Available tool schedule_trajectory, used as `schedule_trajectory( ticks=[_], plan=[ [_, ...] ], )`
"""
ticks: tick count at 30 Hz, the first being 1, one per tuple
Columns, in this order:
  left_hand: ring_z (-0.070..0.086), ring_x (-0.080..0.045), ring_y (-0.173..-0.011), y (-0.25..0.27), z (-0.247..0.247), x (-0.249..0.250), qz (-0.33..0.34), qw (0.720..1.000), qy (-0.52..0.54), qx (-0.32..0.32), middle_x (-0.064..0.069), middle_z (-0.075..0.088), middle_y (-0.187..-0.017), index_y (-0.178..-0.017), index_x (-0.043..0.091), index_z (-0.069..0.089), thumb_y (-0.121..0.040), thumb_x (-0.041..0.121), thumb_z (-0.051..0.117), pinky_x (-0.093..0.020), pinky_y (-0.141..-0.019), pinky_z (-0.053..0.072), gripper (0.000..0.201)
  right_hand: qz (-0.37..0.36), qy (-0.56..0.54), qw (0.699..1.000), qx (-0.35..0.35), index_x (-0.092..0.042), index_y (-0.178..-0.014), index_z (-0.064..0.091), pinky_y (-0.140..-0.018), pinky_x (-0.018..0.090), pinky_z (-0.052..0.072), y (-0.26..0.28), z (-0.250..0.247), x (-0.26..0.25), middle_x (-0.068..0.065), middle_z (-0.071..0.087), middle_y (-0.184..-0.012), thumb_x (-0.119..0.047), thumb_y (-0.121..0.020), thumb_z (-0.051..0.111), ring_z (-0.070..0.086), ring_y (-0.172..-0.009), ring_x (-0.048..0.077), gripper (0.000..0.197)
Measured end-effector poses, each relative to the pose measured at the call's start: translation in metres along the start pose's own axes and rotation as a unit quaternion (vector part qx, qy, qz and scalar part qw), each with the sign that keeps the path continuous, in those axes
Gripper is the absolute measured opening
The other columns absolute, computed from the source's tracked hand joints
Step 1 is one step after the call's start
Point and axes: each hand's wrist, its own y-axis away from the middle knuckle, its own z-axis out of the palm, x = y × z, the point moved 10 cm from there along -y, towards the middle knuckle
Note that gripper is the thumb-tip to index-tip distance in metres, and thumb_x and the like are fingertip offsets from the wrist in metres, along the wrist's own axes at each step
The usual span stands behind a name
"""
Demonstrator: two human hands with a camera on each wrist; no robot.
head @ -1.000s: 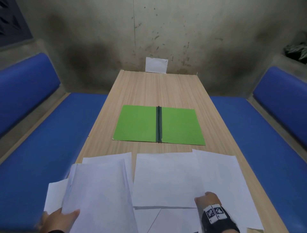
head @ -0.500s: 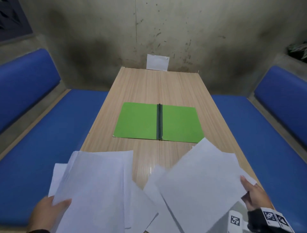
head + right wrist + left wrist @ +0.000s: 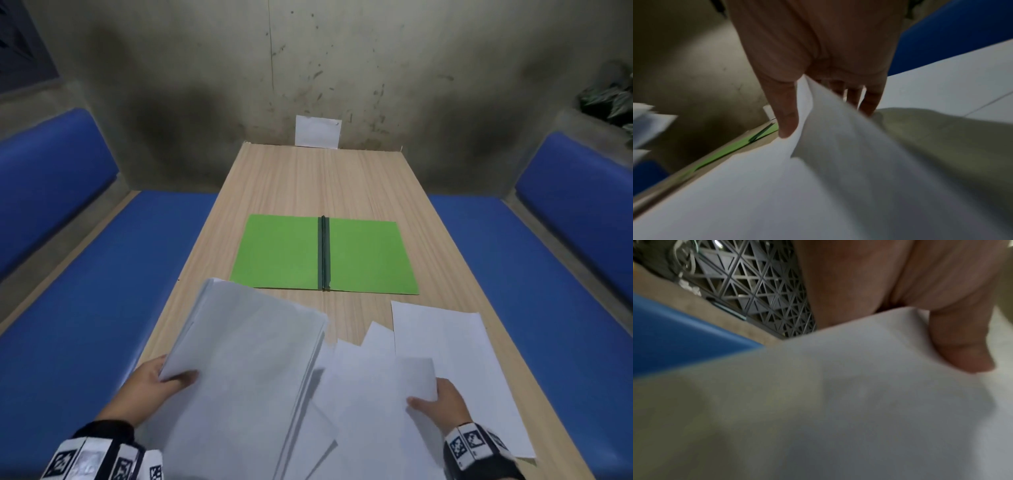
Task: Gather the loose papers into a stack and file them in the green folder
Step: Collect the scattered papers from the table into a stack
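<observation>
The green folder lies open and flat in the middle of the wooden table, its dark spine up. My left hand pinches the near left edge of a stack of white papers, thumb on top, lifted and tilted over the table's near left. The left wrist view shows that thumb pressed on the stack. My right hand pinches a few white sheets at their right edge, thumb above, fingers beneath. One more sheet lies flat on the table at the right.
Blue cushioned benches run along both sides of the table. A white card leans on the stained wall at the table's far end. Leaves of a plant show at the upper right.
The left hand has lifted its stack and swung it rightward toward the table's middle. The right hand has drawn its sheets back left, toward the stack, leaving one sheet flat at the right.
</observation>
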Motion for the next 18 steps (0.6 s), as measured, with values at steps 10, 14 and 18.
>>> schedule_trajectory(
  ticks=[10,14,18],
  plan=[
    [0.058,-0.035,-0.097,-0.027,0.01,-0.077,-0.164,0.962,-0.203,0.078,-0.013,0.063,-0.104,-0.1,0.016,0.062,-0.066,0.042,0.061,-0.041,-0.092,0.046,0.043,-0.054,0.192,0.979,-0.043,-0.017,-0.123,0.049,-0.093,0.03,0.045,0.011,0.021,-0.033,0.001,0.06,-0.121,-0.031,-0.079,0.063,0.055,-0.112,0.021,0.048],
    [0.05,-0.033,-0.105,-0.016,0.009,-0.07,-0.172,0.946,-0.252,0.11,-0.01,0.054,-0.116,-0.099,0.013,0.066,-0.072,0.037,0.066,-0.041,-0.095,0.043,0.036,-0.061,0.165,0.981,-0.076,-0.016,-0.122,0.05,-0.078,0.021,0.043,0.011,0.027,-0.034,0.005,0.062,-0.12,-0.021,-0.081,0.063,0.055,-0.095,0.019,0.043],
    [0.043,-0.029,-0.11,-0.011,0.01,-0.069,-0.162,0.956,-0.206,0.133,-0.003,0.035,-0.138,-0.102,0.01,0.068,-0.073,0.025,0.07,-0.04,-0.1,0.038,0.033,-0.068,0.193,0.975,-0.085,-0.016,-0.084,0.055,-0.062,0.021,0.038,0.017,0.019,-0.048,0.008,0.066,-0.1,-0.02,-0.086,0.056,0.057,-0.087,0.02,0.004]
  ],
)
